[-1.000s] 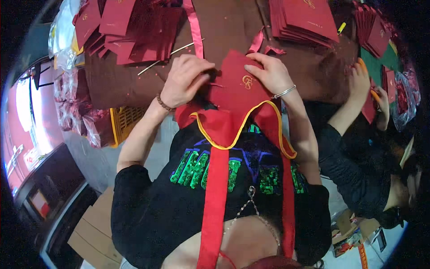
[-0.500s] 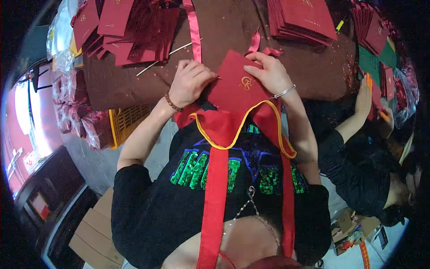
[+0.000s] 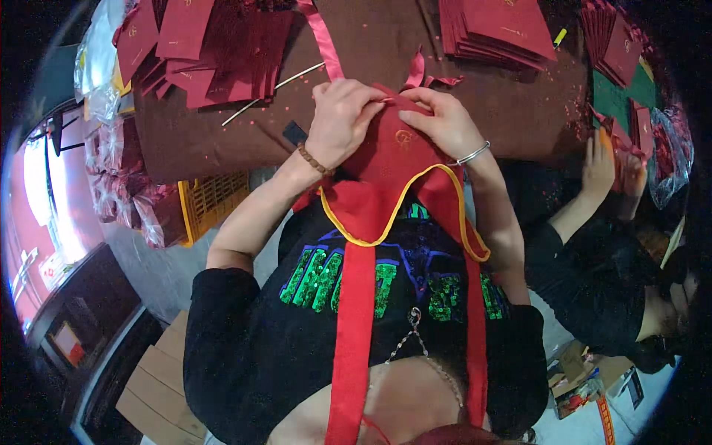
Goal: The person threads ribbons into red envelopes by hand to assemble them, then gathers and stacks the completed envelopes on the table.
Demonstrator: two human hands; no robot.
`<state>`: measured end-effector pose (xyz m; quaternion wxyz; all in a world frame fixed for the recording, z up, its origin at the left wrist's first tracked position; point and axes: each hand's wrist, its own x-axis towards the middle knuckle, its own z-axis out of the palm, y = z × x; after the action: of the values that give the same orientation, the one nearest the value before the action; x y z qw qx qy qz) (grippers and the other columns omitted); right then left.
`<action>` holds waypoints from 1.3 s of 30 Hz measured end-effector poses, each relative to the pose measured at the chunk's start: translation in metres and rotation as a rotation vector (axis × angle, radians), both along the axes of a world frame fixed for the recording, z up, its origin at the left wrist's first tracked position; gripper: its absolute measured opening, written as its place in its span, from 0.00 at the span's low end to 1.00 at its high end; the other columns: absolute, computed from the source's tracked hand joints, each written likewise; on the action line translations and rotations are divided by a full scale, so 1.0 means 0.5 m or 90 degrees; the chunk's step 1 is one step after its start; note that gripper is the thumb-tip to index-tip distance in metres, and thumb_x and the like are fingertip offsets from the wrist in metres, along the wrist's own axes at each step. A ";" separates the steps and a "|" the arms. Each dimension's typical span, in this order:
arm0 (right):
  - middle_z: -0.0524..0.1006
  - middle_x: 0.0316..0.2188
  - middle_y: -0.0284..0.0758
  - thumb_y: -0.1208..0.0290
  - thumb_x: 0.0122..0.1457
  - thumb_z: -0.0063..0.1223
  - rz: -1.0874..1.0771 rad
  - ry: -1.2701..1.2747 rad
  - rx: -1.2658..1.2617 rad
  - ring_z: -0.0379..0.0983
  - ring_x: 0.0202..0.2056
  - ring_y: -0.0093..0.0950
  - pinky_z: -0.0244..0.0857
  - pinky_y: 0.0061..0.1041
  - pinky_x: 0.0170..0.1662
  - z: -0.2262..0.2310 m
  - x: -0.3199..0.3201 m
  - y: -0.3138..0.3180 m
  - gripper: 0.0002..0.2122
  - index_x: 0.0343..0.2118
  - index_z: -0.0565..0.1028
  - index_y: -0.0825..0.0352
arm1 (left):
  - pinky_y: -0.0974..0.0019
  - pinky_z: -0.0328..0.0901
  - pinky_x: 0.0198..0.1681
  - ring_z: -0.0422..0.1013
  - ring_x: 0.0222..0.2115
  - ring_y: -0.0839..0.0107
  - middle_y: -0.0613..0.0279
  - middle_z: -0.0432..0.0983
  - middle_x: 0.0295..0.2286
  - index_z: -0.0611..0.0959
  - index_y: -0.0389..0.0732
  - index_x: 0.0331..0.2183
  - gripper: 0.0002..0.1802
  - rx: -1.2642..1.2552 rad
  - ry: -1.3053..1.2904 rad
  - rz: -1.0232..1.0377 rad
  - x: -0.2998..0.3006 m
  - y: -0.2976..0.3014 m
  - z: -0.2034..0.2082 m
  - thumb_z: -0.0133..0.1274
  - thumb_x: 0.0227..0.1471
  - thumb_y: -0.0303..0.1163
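Left hand (image 3: 343, 124) and right hand (image 3: 447, 127) pinch the burgundy gold-emblem card (image 3: 391, 148) near its top, at the near edge of the worktop (image 3: 519, 122); firm right, light left should avoid creases.

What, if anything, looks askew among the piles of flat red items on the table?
The left pile: its items fan out and overlap at differing angles, whereas the middle pile is stacked more evenly.
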<state>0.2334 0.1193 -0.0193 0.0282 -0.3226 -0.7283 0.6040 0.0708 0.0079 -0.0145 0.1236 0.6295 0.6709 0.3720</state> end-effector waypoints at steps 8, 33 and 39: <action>0.75 0.31 0.31 0.73 0.51 0.51 -0.016 -0.016 0.033 0.69 0.34 0.17 0.63 0.18 0.38 0.003 0.002 -0.002 0.12 0.39 0.71 0.71 | 0.63 0.52 0.36 0.65 0.29 0.70 0.69 0.68 0.22 0.79 0.47 0.27 0.05 -0.001 0.255 -0.007 0.015 -0.001 0.040 0.54 0.41 0.31; 0.75 0.33 0.36 0.75 0.49 0.52 -0.063 0.014 0.024 0.70 0.36 0.20 0.63 0.20 0.41 0.035 0.005 -0.024 0.13 0.39 0.71 0.73 | 0.60 0.51 0.32 0.63 0.26 0.68 0.66 0.65 0.20 0.73 0.46 0.21 0.04 0.014 0.334 0.002 0.045 0.019 0.040 0.51 0.40 0.33; 0.75 0.33 0.34 0.75 0.50 0.51 -0.059 0.017 0.031 0.70 0.35 0.20 0.63 0.19 0.40 0.023 0.005 -0.024 0.12 0.39 0.71 0.73 | 0.60 0.51 0.32 0.63 0.26 0.68 0.67 0.65 0.21 0.73 0.46 0.21 0.05 0.021 0.339 -0.011 0.035 0.010 0.035 0.51 0.40 0.34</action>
<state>0.2360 0.1073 -0.0079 0.0734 -0.3470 -0.7268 0.5882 0.0882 0.0130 0.0031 -0.0644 0.7130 0.6681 0.2028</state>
